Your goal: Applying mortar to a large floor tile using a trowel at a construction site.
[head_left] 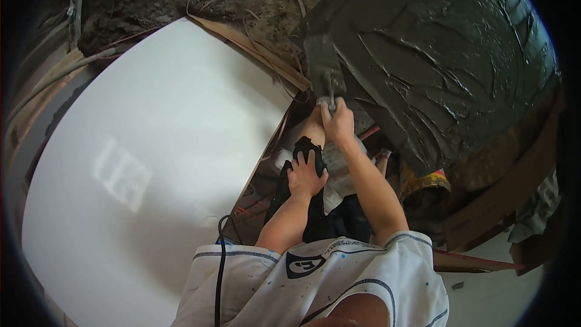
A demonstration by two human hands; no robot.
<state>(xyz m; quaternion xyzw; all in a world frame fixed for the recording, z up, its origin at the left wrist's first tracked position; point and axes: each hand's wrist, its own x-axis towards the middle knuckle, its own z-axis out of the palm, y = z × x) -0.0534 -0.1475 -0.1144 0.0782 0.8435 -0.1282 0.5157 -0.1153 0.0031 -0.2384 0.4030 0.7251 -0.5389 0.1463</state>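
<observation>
My right hand (338, 122) grips the trowel (324, 66) (blade flat, even pressure on mortar (436, 54)); left hand (305, 175) rests open on my knee (308, 148).

Bright glare on panel (151, 163) — edges bent, dark.

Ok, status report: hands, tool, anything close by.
Right hand gripping trowel in wet mortar. Left hand resting on knee. White tile alongside left.
</observation>
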